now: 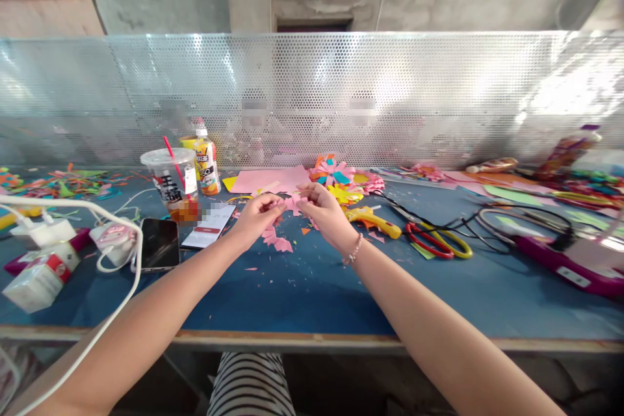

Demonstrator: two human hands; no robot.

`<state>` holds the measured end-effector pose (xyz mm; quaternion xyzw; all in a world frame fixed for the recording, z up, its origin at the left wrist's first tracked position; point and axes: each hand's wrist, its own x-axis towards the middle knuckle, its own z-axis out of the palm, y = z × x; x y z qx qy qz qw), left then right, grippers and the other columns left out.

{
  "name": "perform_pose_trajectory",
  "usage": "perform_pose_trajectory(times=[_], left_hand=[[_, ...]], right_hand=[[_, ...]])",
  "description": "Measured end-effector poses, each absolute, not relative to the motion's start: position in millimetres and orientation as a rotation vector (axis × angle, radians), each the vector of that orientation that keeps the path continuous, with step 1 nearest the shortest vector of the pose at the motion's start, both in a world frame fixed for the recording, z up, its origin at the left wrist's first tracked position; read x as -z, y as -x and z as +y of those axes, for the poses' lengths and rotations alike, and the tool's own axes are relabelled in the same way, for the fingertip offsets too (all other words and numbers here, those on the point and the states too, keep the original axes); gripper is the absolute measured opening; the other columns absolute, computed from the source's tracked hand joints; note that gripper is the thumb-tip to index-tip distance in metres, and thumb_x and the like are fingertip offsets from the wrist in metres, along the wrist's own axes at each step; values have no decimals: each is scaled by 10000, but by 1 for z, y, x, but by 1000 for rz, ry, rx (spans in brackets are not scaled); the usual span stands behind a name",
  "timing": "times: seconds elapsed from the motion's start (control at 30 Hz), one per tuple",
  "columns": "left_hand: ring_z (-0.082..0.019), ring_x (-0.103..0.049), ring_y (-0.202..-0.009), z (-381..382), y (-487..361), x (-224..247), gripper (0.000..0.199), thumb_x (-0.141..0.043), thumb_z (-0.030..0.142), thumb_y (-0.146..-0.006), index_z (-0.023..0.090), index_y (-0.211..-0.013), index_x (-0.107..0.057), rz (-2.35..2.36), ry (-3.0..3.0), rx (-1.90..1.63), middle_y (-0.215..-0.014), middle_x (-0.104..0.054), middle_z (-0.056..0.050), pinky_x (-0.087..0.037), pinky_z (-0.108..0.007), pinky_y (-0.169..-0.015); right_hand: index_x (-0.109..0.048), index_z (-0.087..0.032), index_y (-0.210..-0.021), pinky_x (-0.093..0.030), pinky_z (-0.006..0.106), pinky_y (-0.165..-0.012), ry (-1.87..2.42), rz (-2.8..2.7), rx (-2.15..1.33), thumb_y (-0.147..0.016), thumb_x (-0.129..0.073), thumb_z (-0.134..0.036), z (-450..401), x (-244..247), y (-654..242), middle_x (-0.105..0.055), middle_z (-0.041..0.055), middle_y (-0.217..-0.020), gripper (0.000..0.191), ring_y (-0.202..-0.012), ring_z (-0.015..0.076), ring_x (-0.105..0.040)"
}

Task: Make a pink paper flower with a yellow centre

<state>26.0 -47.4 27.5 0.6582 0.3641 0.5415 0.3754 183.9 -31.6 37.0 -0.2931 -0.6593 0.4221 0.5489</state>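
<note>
A fringed pink paper strip (293,204) is stretched between my two hands over the middle of the blue table. My left hand (258,218) pinches one end of it, and part of the strip hangs below the fingers in cut flaps. The other end is pinched by my right hand (327,213), which has a beaded bracelet at the wrist. Just beyond the hands lie a pink paper sheet (270,179) and paper flowers, among them a yellow one (345,195). A yellow glue gun (374,221) rests to the right of my right hand.
Left stand a plastic cup (170,185) with a red straw and a bottle (208,166); two phones (158,244) (209,226) lie nearer. White cables and chargers (43,231) fill the far left. Scissors (431,242), black cables and a purple power strip (570,266) lie right.
</note>
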Motion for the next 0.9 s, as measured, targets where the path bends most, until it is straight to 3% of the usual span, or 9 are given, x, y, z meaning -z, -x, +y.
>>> perform_pose_trajectory(times=[0.33,0.9], left_hand=[[-106,-485,-551,-49,-25,-30,273,-573,417,-718,158,-802,-602,1020,-1830,-1365,-589,-507,7,-397,-225,-533],[-98,-448,-547,-55,-26,-33,282,-552,429,-729,161,-808,-596,1017,-1855,-1326,-604,-479,19,-357,-206,-508]], right_hand=[[-483,-173,-939,-313,210,-520,631,-1548,-1031,-647,-567,-209,-35,-41,-184,-464,-37,-718,305,-569,58,-409],[-456,-193,-952,-333,224,-556,584,-1596,-1092,-647,-569,-181,-40,-49,-190,-468,-37,-710,325,-615,78,-434]])
